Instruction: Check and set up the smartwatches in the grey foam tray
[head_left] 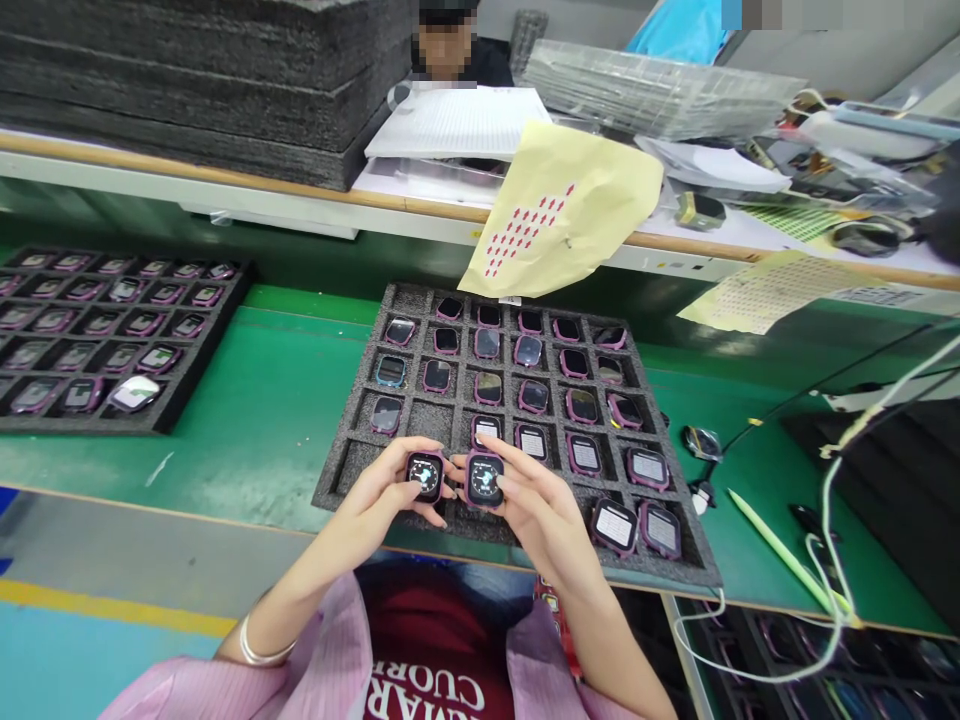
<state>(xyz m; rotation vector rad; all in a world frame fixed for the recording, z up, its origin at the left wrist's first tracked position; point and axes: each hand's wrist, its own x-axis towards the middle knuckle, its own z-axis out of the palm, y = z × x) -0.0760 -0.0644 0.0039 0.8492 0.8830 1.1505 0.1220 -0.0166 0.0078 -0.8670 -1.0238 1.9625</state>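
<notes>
Two purple-cased smartwatches are held side by side over the front of a black foam tray. My left hand is closed on the left smartwatch, thumb at its lit screen. Fingers of my right hand grip the right smartwatch. Both screens show a clock face with a bright centre. Below them, the tray's compartments hold many more watches, mostly purple, plus one blue-cased watch. Several watches near the front right, such as one white-screened watch, are lit. My hands hide part of the front rows.
Another foam tray of watches lies at left on the green bench. A yellow sticker sheet hangs from the shelf edge. A light-green pen and white cable lie right. Black foam stacks and a person are behind.
</notes>
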